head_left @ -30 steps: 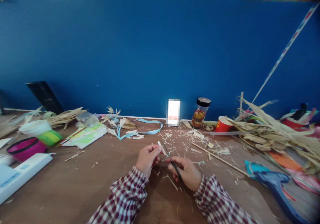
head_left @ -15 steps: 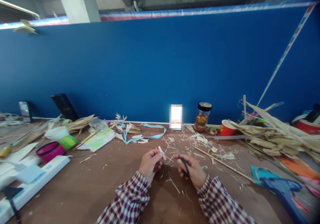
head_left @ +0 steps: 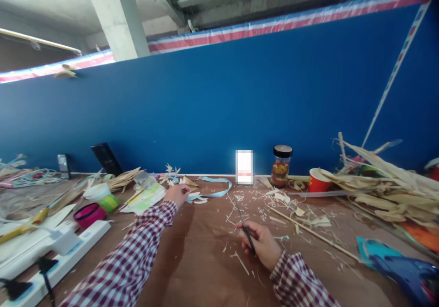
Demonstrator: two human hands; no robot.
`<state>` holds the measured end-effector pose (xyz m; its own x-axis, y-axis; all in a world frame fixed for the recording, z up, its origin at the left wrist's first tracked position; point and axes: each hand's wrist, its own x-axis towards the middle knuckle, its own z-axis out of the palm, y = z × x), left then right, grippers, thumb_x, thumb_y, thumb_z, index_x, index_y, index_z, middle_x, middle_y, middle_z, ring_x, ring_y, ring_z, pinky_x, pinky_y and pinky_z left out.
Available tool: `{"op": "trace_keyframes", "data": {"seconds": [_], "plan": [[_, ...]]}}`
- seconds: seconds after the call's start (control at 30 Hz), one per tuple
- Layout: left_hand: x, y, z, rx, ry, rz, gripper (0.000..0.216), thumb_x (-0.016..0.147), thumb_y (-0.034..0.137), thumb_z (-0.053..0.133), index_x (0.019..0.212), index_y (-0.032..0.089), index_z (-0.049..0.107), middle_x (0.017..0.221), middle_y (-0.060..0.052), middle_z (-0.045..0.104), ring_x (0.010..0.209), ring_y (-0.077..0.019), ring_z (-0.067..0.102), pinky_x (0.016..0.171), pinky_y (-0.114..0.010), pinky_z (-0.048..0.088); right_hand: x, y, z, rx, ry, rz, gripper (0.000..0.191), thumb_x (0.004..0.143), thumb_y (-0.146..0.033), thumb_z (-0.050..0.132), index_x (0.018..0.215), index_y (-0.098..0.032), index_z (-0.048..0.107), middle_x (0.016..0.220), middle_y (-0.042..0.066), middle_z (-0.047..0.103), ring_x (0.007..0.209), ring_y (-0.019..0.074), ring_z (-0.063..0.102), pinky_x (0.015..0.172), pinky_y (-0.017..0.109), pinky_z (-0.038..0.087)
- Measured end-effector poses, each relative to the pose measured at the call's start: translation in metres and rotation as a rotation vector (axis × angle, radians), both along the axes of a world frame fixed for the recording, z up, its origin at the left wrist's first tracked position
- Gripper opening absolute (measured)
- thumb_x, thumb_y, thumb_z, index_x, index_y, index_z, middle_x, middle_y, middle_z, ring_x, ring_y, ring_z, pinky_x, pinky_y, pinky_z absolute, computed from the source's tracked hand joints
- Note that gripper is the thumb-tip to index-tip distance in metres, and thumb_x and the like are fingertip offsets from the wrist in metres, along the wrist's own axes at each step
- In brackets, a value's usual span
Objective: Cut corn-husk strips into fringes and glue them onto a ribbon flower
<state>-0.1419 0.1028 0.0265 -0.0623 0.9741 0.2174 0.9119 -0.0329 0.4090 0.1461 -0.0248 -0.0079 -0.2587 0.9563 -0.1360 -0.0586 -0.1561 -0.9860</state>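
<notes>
So, the right hand [head_left: 264, 245] sits low on the table [head_left: 192, 270], fingers wrapped round the dark handles of a pair of scissors [head_left: 244, 227]. The blades are together as far as I can see, pointing away toward the blue wall [head_left: 219, 115]. The left hand [head_left: 176, 192] is stretched out to the far side of the table, fingers curled down over the pale cut pieces [head_left: 197, 200] lying just beside the light blue ribbon [head_left: 216, 189]. It's small and a bit blurry out there, so I honestly can't tell if it has pinched one or is only touching them.

As for progress, I'd say a good share of the cutting is done, judging by the clippings [head_left: 260, 204] scattered over the middle of the table and what look like little straw flowers [head_left: 171, 172] by the ribbon. Plenty looks left too: a big heap of dried husks [head_left: 380, 185] lies uncut on the right, near the red cup [head_left: 317, 181] and the jar [head_left: 281, 166]. A thin stick [head_left: 315, 234] lies among the scraps, a blue glue gun [head_left: 404, 270] is at the near right, and a pink bowl [head_left: 89, 213] is off to the left.
</notes>
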Motion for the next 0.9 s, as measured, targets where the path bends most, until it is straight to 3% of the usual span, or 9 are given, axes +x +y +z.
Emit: {"op": "trace_keyframes", "data": {"seconds": [0.17, 0.3, 0.43, 0.57, 0.7, 0.9], "plan": [[-0.006, 0.012, -0.009, -0.033, 0.133, -0.006, 0.022, 0.07, 0.02, 0.051, 0.082, 0.019, 0.068, 0.081, -0.007, 0.068, 0.079, -0.0206, 0.06, 0.071, -0.028, 0.043, 0.0, 0.0, 0.001, 0.0, 0.011, 0.0, 0.042, 0.061, -0.044, 0.06, 0.091, -0.015, 0.055, 0.049, -0.006, 0.05, 0.042, 0.0068, 0.046, 0.039, 0.017, 0.035], [-0.002, 0.005, -0.011, -0.036, 0.194, -0.04, 0.026, 0.075, 0.023, 0.046, 0.091, 0.019, 0.065, 0.088, -0.007, 0.067, 0.081, -0.0186, 0.06, 0.072, -0.026, 0.043, 0.0, 0.0, 0.0, -0.003, 0.02, 0.005, 0.044, 0.061, -0.045, 0.06, 0.094, -0.015, 0.055, 0.049, -0.006, 0.05, 0.041, 0.0066, 0.045, 0.037, 0.016, 0.033], [0.016, -0.011, -0.013, -0.049, 0.25, -0.197, 0.023, 0.076, 0.026, 0.045, 0.086, 0.02, 0.066, 0.09, -0.004, 0.066, 0.083, -0.0168, 0.059, 0.076, -0.025, 0.041, 0.0, 0.0, 0.0, -0.013, 0.022, 0.018, 0.045, 0.061, -0.044, 0.06, 0.095, -0.016, 0.054, 0.049, -0.007, 0.05, 0.041, 0.0064, 0.045, 0.037, 0.016, 0.032], [0.036, -0.02, -0.016, -0.096, 0.311, -0.301, 0.019, 0.072, 0.021, 0.051, 0.083, 0.02, 0.066, 0.094, -0.008, 0.064, 0.092, -0.0219, 0.056, 0.081, -0.03, 0.039, 0.001, -0.001, 0.001, 0.016, 0.01, 0.027, 0.043, 0.061, -0.044, 0.061, 0.093, -0.016, 0.056, 0.049, -0.006, 0.05, 0.042, 0.0072, 0.047, 0.039, 0.017, 0.034], [0.045, -0.016, -0.017, -0.138, 0.316, -0.266, 0.021, 0.072, 0.012, 0.048, 0.08, 0.015, 0.066, 0.093, -0.015, 0.063, 0.094, -0.028, 0.055, 0.082, -0.038, 0.038, 0.002, -0.002, 0.001, 0.04, 0.0, 0.024, 0.04, 0.061, -0.044, 0.062, 0.09, -0.016, 0.057, 0.05, -0.006, 0.051, 0.042, 0.0073, 0.046, 0.038, 0.018, 0.034], [0.048, -0.013, -0.015, -0.15, 0.152, -0.15, 0.016, 0.069, 0.009, 0.052, 0.072, 0.016, 0.066, 0.092, -0.013, 0.063, 0.098, -0.0268, 0.054, 0.085, -0.037, 0.036, 0.001, 0.001, -0.008, 0.062, 0.015, 0.033, 0.038, 0.065, -0.043, 0.06, 0.092, -0.016, 0.056, 0.049, -0.006, 0.051, 0.041, 0.0074, 0.047, 0.04, 0.019, 0.036]]}}
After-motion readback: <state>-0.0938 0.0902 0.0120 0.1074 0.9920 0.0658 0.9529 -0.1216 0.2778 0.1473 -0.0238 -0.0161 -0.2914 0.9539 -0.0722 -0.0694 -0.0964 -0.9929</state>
